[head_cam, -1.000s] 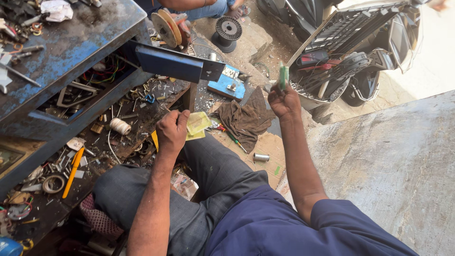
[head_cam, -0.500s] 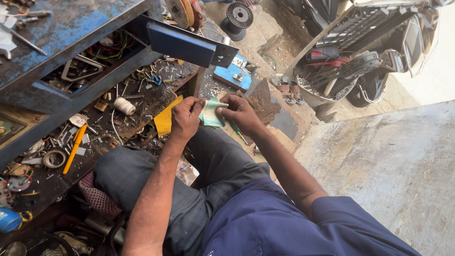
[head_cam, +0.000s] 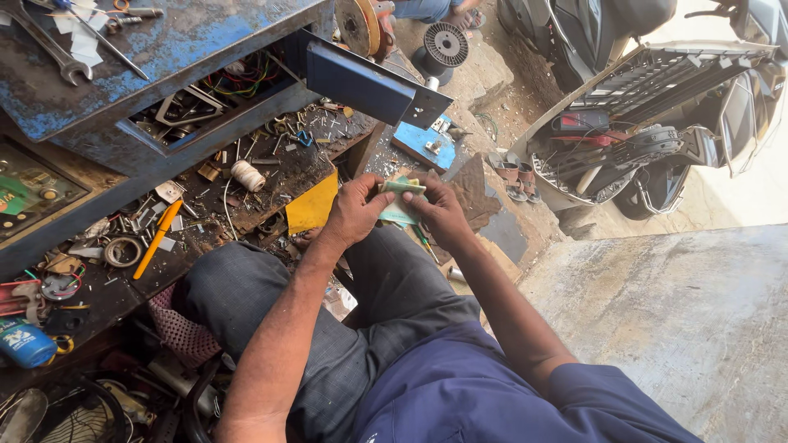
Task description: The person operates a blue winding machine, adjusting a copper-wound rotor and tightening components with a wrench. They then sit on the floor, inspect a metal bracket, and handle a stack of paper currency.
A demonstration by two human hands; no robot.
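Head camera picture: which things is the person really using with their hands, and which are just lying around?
In use:
- left hand and right hand, both gripping the folded pale green sheet

Just lying about:
- yellow sheet
- spool of white thread
- orange-handled tool
- wrench on the blue bench top
- black wire reel
- sandals

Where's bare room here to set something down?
Free: the concrete slab right of the person's right arm, and bare ground by the dark cloth. Crowded: the lower shelf strewn with small parts, the blue bench top with wrenches. Both hands hold a pale green pad.
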